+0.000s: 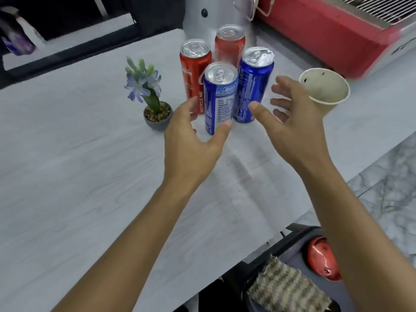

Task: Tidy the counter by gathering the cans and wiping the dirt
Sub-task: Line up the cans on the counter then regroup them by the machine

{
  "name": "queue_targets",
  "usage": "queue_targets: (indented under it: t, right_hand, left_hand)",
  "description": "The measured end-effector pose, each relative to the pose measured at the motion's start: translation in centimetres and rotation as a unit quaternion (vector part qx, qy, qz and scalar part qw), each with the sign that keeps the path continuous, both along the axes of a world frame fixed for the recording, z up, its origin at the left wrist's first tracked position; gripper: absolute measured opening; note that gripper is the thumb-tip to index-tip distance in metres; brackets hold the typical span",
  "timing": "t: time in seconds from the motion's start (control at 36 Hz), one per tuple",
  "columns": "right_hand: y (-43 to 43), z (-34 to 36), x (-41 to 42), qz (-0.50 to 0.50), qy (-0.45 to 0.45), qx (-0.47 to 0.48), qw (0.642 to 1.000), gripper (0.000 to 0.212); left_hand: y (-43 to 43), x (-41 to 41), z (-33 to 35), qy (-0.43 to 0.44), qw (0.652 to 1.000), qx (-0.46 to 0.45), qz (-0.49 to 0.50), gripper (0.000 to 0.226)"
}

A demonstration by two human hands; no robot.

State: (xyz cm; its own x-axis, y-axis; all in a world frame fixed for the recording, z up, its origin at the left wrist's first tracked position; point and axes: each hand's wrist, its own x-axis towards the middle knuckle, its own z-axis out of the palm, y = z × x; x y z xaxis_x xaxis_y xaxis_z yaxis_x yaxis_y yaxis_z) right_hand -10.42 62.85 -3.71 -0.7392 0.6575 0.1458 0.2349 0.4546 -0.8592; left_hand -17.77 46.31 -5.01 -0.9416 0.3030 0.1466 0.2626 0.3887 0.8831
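Cans: four, all upright, in a tight cluster at the far middle of the worktop (78, 165).
- front blue can (219, 97), nearest the person
- right blue can (254, 86), just beside it, tab lifted
- left red can (193, 73) and back red can (228, 48) behind them

Hands: left hand (193, 140) is spread and holds nothing, its thumb at the base of the front blue can; contact cannot be confirmed. Right hand (290, 124) is likewise spread and empty, thumb near the right blue can, fingers toward the cup (324, 91).

Surroundings: potted flower (148, 95) just left of the cluster. Cloth (283, 289) lies off the worktop, lower right, untouched.

Progress (judgement): gathering looks done or nearly so, with the hands flanking the group. Wiping is not begun. No obvious dirt is visible on the worktop; the frame is too soft to rule out specks.
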Motion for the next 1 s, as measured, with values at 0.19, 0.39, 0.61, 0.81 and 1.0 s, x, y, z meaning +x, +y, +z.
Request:
queue_targets:
  t: [0.19, 0.39, 0.61, 0.81, 1.0]
  right_hand:
    - [1.9, -1.1, -2.9, 0.018, -0.006, 0.010, 1.000, 0.077]
    - [2.7, -2.1, -4.2, 0.049, -0.019, 0.035, 0.998, 0.071]
    - [3.4, -2.2, -4.5, 0.059, -0.009, 0.034, 0.998, 0.065]
    - [2.9, -1.8, -3.7, 0.052, -0.008, 0.037, 0.998, 0.067]
    - [0.3, -1.0, -1.8, 0.058, -0.016, 0.050, 0.997, 0.071]
  left_hand:
    - [2.0, -1.1, -1.0, -0.013, 1.000, -0.002, 0.023, 0.082]
    - [2.8, -1.9, -1.3, 0.003, 0.999, -0.009, 0.045, 0.076]
    - [3.2, -2.3, -1.1, 0.013, 0.999, -0.011, 0.045, 0.068]
    - [2.0, -2.1, -0.8, 0.007, 0.999, -0.012, 0.031, 0.067]
    - [-1.9, -0.9, -0.1, -0.010, 1.000, 0.001, 0.021, 0.066]
